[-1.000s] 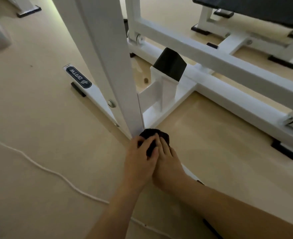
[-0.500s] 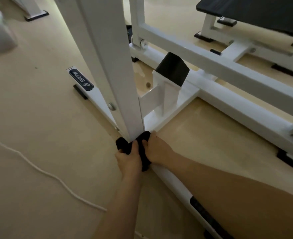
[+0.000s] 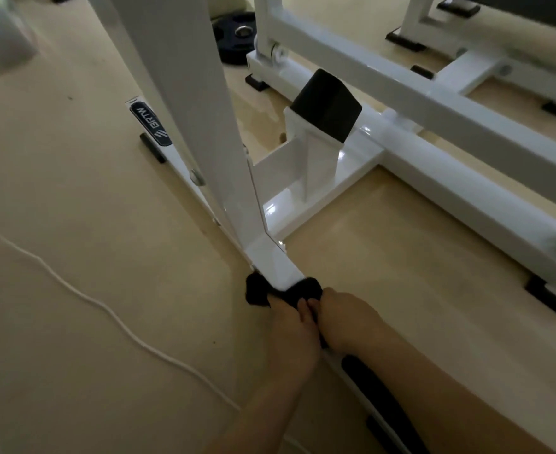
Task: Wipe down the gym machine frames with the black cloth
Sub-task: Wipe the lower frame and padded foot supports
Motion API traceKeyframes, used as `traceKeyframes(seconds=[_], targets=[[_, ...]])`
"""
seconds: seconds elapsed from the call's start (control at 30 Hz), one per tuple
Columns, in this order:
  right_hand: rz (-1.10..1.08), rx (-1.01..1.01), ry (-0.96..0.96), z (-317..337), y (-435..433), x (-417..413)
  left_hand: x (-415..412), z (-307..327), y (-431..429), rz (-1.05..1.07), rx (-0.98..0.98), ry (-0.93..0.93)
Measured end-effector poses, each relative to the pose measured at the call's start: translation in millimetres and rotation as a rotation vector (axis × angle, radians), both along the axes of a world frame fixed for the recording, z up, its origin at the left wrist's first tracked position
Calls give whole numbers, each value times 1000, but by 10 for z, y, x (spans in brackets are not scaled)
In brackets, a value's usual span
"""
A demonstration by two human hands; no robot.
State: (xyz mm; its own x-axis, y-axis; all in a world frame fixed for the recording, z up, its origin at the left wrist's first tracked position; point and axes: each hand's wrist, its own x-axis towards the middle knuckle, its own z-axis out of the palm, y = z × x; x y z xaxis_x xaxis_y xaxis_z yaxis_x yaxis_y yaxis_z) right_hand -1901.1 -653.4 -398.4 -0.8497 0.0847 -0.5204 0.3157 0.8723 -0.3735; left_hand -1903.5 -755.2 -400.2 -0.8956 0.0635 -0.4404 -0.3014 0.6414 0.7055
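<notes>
Hands grip blk cloth over frame rail.

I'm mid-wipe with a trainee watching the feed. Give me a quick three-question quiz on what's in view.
1. True or false: the black cloth is wrapped halfway up the upright post.
2. What lies on the floor left of the frame? A) white cable B) folded towel C) dumbbell
3. How many hands have a grip on the cloth?

Key
1. False: it is draped over the low base rail, a little in front of the post's foot.
2. A.
3. Two: the left hand and the right hand both hold it.
</notes>
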Motion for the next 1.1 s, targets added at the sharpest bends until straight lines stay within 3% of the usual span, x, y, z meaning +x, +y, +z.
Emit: traceKeyframes(seconds=[0.13, 0.23, 0.3, 0.5, 0.57, 0.67, 0.73, 0.8, 0.97, 1.1], targets=[[-210, -501, 247, 49, -185, -466, -377, -83, -113, -142, -297, 312], [-281, -560, 229, 38, -179, -525, -523, -152, -205, -344, -596, 447], [-324, -496, 220, 25, -108, -446, -482, -143, -262, -424, -658, 463], [-322, -357, 77, 71, 189, -143, -56, -23, -356, -613, -475, 381], [-395, -342, 235, 135, 105, -239, -250, -16, -353, -586, -470, 599], [-388, -252, 486, 179, -178, -488, -767, 7, -413, -476, -473, 531], [-320, -184, 380, 117, -282, -593, -867, -45, -450, -471, -527, 513], [-259, -114, 244, 24, -277, -630, -847, -12, -408, -438, -454, 530], [-632, -352, 413, 98, -253, -798, -930, 194, -495, -427, -405, 629], [-873, -662, 571, 554, -405, -1081, -953, 562, -554, -260, -251, 698]])
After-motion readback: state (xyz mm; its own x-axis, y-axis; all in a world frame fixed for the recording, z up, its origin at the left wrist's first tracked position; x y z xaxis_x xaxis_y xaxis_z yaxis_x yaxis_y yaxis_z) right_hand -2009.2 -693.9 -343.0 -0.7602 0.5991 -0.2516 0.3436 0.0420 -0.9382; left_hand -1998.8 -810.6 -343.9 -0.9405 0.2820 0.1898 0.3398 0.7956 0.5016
